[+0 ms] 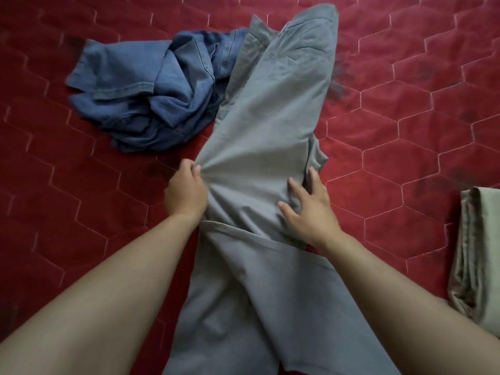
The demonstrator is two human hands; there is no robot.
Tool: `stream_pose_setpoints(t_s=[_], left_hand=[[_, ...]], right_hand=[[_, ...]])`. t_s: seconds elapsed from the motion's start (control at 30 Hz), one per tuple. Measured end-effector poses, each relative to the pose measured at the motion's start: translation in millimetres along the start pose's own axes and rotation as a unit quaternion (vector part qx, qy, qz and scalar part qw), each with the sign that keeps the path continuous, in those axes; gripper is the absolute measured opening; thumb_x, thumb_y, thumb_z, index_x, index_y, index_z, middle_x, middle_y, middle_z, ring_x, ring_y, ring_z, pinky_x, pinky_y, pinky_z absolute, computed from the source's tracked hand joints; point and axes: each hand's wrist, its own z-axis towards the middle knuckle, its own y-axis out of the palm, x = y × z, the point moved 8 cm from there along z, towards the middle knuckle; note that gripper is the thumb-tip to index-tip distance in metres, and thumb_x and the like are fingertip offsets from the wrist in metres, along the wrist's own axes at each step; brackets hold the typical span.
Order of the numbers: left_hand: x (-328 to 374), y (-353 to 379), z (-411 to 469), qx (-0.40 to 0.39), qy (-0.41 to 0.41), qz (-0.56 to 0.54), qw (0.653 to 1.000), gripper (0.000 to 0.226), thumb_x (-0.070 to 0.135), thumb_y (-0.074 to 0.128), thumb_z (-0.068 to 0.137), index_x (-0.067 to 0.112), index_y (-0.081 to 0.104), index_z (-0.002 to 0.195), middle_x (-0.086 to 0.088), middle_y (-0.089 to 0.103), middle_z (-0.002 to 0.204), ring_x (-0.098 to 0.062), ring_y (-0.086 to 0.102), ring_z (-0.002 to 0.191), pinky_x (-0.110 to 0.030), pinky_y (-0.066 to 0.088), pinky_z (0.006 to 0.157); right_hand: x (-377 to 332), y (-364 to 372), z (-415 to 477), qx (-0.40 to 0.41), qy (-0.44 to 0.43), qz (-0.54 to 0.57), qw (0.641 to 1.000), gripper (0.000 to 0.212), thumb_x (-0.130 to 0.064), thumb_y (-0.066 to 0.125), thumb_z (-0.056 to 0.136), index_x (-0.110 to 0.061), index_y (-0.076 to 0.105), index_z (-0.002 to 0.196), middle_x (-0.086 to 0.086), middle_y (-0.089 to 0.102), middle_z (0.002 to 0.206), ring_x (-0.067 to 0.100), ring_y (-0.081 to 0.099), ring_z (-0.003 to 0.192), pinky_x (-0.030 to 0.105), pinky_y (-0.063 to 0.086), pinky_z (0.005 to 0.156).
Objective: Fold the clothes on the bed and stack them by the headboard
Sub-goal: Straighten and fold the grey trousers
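Grey trousers (276, 109) lie stretched along the middle of the red quilted bed (405, 117), running from the top of the view down to the bottom edge. My left hand (186, 190) grips a bunch of the grey cloth at the trousers' left edge, and folds fan out from its fingers. My right hand (308, 209) rests on the trousers' right side with fingers spread and slightly bent. A crumpled pair of blue jeans (151, 90) lies to the left, partly under the grey trousers.
A folded pale green garment (476, 261) lies at the right edge of the view. Bare red quilt with hexagon stitching spreads on both sides of the trousers.
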Motion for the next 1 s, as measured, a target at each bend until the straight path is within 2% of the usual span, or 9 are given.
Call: stream_pose_setpoints(t_s=[0.1, 0.2, 0.27, 0.4, 0.57, 0.7, 0.83, 0.93, 1.0], left_hand=[[5.5, -1.7, -14.7, 0.016, 0.042, -0.050, 0.998, 0.014, 0.023, 0.039, 0.097, 0.012, 0.049, 0.097, -0.018, 0.063, 0.091, -0.042, 0.057, 0.084, -0.033, 0.026, 0.062], [9.4, 22.7, -29.6, -0.105, 0.067, -0.011, 0.992, 0.013, 0.025, 0.039, 0.097, 0.015, 0.048, 0.097, -0.020, 0.064, 0.095, -0.043, 0.058, 0.087, -0.036, 0.032, 0.065], [14.9, 31.3, -21.3, -0.145, 0.054, -0.001, 0.988, 0.013, 0.026, 0.039, 0.098, 0.016, 0.046, 0.094, -0.019, 0.063, 0.098, -0.040, 0.057, 0.092, -0.036, 0.035, 0.069], [46.5, 35.2, 27.1, -0.131, 0.027, -0.051, 0.990, 0.026, 0.032, 0.045, 0.096, 0.011, 0.053, 0.107, -0.013, 0.063, 0.109, -0.031, 0.056, 0.104, -0.031, 0.037, 0.080], [98.3, 61.4, 84.7, -0.155, 0.080, 0.000, 0.985, 0.039, 0.036, 0.045, 0.096, 0.007, 0.051, 0.121, -0.016, 0.056, 0.123, -0.032, 0.051, 0.114, -0.033, 0.038, 0.093], [126.4, 80.8, 118.6, -0.120, 0.076, -0.009, 0.990, 0.041, 0.036, 0.047, 0.094, 0.008, 0.050, 0.124, -0.014, 0.054, 0.127, -0.031, 0.049, 0.118, -0.032, 0.037, 0.094], [149.7, 99.9, 147.8, -0.112, 0.050, -0.103, 0.987, 0.038, 0.038, 0.048, 0.094, 0.015, 0.052, 0.124, -0.002, 0.059, 0.124, -0.020, 0.054, 0.113, -0.020, 0.033, 0.079], [163.6, 107.0, 164.4, -0.121, 0.027, -0.173, 0.977, 0.036, 0.035, 0.053, 0.092, 0.013, 0.053, 0.121, 0.000, 0.061, 0.117, -0.014, 0.056, 0.104, -0.020, 0.040, 0.083], [180.1, 95.5, 166.2, -0.085, 0.082, -0.180, 0.977, 0.030, 0.026, 0.058, 0.090, 0.011, 0.056, 0.116, 0.002, 0.062, 0.110, -0.011, 0.057, 0.098, -0.016, 0.040, 0.081]], right_hand=[[16.0, -0.1, -8.9, -0.009, 0.018, -0.030, 0.999, 0.058, -0.048, 0.047, 0.090, -0.028, 0.032, 0.143, -0.008, -0.007, 0.157, 0.023, 0.007, 0.143, 0.044, 0.022, 0.111], [28.5, -3.7, -18.2, -0.006, 0.038, -0.061, 0.997, 0.057, -0.050, 0.045, 0.090, -0.029, 0.033, 0.141, -0.003, 0.006, 0.157, 0.024, 0.015, 0.140, 0.046, 0.030, 0.107], [23.5, -19.8, -13.2, 0.054, 0.028, -0.032, 0.998, 0.057, -0.047, 0.049, 0.089, -0.030, 0.034, 0.141, 0.002, 0.011, 0.155, 0.028, 0.018, 0.138, 0.047, 0.031, 0.106], [-0.2, -60.8, 30.5, 0.177, -0.009, 0.010, 0.984, 0.064, -0.043, 0.052, 0.089, -0.024, 0.026, 0.145, 0.006, 0.008, 0.154, 0.028, 0.015, 0.139, 0.046, 0.026, 0.109], [-9.1, -57.0, 99.7, 0.137, -0.038, -0.007, 0.990, 0.059, -0.047, 0.038, 0.094, -0.035, 0.015, 0.147, -0.001, 0.000, 0.157, 0.029, 0.004, 0.143, 0.052, 0.017, 0.112], [12.2, -32.0, 113.2, 0.138, -0.050, -0.082, 0.986, 0.060, -0.048, 0.036, 0.093, -0.038, 0.013, 0.147, -0.003, -0.003, 0.157, 0.023, 0.006, 0.143, 0.051, 0.007, 0.115], [21.8, -30.5, 116.4, 0.205, -0.063, -0.065, 0.975, 0.058, -0.050, 0.038, 0.088, -0.038, 0.026, 0.144, 0.000, 0.014, 0.156, 0.024, 0.021, 0.140, 0.047, 0.012, 0.112], [22.2, -30.5, 117.0, 0.213, -0.065, -0.066, 0.973, 0.059, -0.051, 0.039, 0.087, -0.038, 0.028, 0.143, 0.001, 0.018, 0.156, 0.025, 0.025, 0.139, 0.045, 0.015, 0.111], [20.7, -33.6, 116.3, 0.207, -0.061, -0.067, 0.974, 0.059, -0.050, 0.040, 0.087, -0.036, 0.030, 0.143, 0.002, 0.019, 0.156, 0.025, 0.025, 0.140, 0.045, 0.014, 0.111]])
